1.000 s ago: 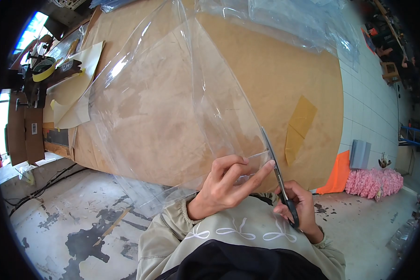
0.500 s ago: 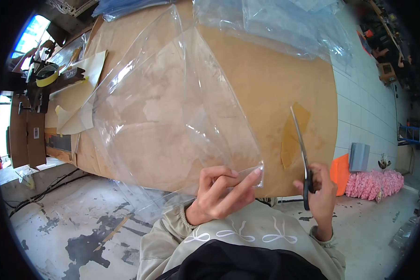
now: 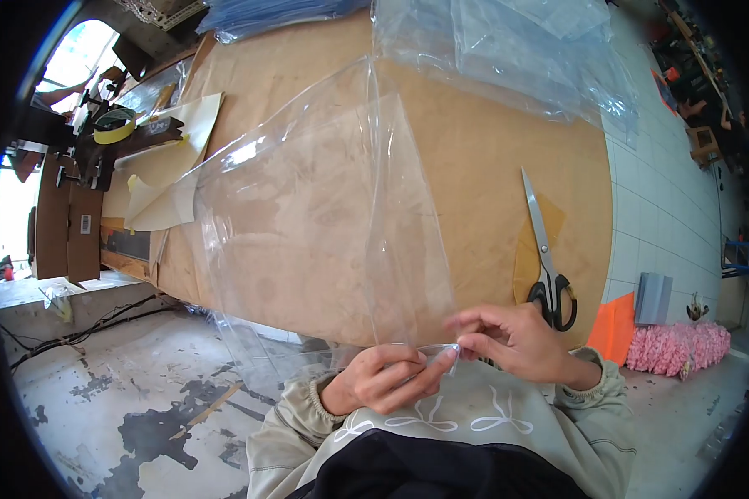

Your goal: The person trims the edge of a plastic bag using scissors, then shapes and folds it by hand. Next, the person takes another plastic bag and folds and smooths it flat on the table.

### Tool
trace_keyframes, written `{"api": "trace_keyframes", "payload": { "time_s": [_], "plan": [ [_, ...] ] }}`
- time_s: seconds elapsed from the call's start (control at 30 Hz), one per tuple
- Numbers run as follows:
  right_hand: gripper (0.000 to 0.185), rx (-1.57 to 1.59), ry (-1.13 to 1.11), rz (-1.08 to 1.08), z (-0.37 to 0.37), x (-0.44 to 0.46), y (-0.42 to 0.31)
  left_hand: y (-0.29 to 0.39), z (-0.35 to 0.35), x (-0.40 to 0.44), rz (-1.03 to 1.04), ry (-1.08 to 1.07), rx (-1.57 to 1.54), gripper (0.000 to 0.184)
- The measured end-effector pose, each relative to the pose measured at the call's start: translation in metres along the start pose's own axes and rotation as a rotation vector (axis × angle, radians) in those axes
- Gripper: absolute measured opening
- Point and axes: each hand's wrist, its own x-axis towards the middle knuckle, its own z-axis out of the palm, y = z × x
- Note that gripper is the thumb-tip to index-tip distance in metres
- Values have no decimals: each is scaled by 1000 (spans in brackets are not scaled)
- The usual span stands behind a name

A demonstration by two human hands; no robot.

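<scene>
A large clear plastic sheet [image 3: 300,216] spreads over the brown table covering, its near edge drawn toward my body. My left hand [image 3: 394,376] is closed on that edge, thumb and fingers pinching a corner. Beside it, my right hand [image 3: 516,343] brings its fingertips to the same corner, thumb and forefinger at the plastic; its other fingers are partly bent. Black-handled scissors [image 3: 544,249] lie on the table past my right hand, blades pointing away, partly over a yellowish-brown patch [image 3: 527,262].
Folded clear plastic [image 3: 508,58] lies along the table's far side, near a bluish stack [image 3: 279,17]. At left, a clamp-like fixture holds a tape roll [image 3: 114,126] beside cream paper [image 3: 162,191]. Right of the table are an orange sheet [image 3: 612,328] and a pink fluffy bundle [image 3: 678,349].
My right hand has put the scissors down on the table and moved left to the plastic corner. My left hand keeps its pinch on the sheet.
</scene>
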Motion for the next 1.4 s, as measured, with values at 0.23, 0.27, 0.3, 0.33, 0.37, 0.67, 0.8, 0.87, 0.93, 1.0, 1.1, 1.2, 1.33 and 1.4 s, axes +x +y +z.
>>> {"api": "trace_keyframes", "payload": {
  "time_s": [0.23, 0.27, 0.3, 0.33, 0.37, 0.67, 0.8, 0.87, 0.93, 1.0, 1.1, 1.2, 1.33, 1.4],
  "plan": [
    [8, -535, 148, -382, -5, 7, 2, -1, -13, -3, -160, -217, 81, 28],
    [10, -775, 177, -533, -7, 9, 4, -3, -15, -7, -131, -212, 25, 26],
    [13, -1017, 208, -682, -12, 12, 5, -5, -17, -13, -100, -206, -33, 24],
    [16, -1260, 239, -826, -17, 16, 6, -7, -19, -20, -69, -202, -93, 22],
    [17, -1324, 266, -864, -21, 20, 9, -9, -21, -25, -20, -186, -138, 20],
    [17, -1605, 545, -867, -106, 69, 4, -22, -49, -40, 169, -211, -304, 10],
    [13, -1593, 740, -727, -161, 87, 5, -26, -65, -45, 123, -227, -325, 6],
    [12, -1628, 723, -767, -168, 96, 6, -26, -68, -43, 83, -201, -260, 6],
    [10, -1658, 768, -729, -179, 102, 7, -29, -71, -48, 96, -214, -254, 5],
    [5, -1688, 886, -608, -208, 101, 8, -27, -75, -58, 102, -229, -249, 12],
    [6, -1670, 1035, -469, -266, 85, 16, -24, -87, -61, 72, -277, -206, 13],
    [6, -1685, 1197, -299, -310, 55, 27, -24, -87, -68, 53, -220, -215, 9],
    [14, -1564, 1256, -151, -299, 11, 14, -21, -91, -77, 66, -197, -196, 8],
    [15, -1278, 991, -117, -280, -10, 9, -23, -86, -75, 86, -176, -212, 7]
  ]
}}
